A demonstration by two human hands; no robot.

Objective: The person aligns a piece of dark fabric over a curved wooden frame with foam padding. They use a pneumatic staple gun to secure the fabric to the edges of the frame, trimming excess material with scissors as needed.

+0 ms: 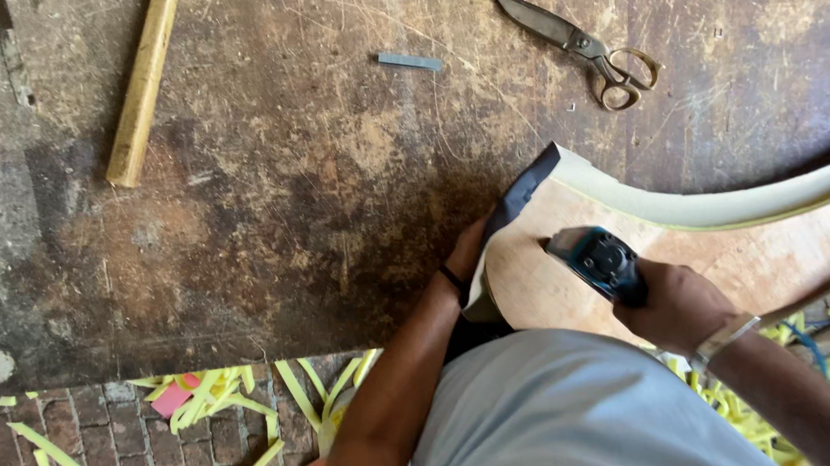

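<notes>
My right hand (677, 305) grips a teal and black staple gun (597, 262), its nose pressed on a curved plywood panel (723, 252) edged with cream foam (711, 207). My left hand (466, 251) presses dark fabric (520, 196) against the panel's left edge, fingers mostly hidden behind it. The panel lies on a worn wooden worktable (287, 174).
Large scissors (584, 48) lie at the table's far right. A wooden stick (142, 86) rests at the far left, a small grey strip (410, 62) near the middle. Yellow foam offcuts (214, 394) and pink scraps litter the brick floor below.
</notes>
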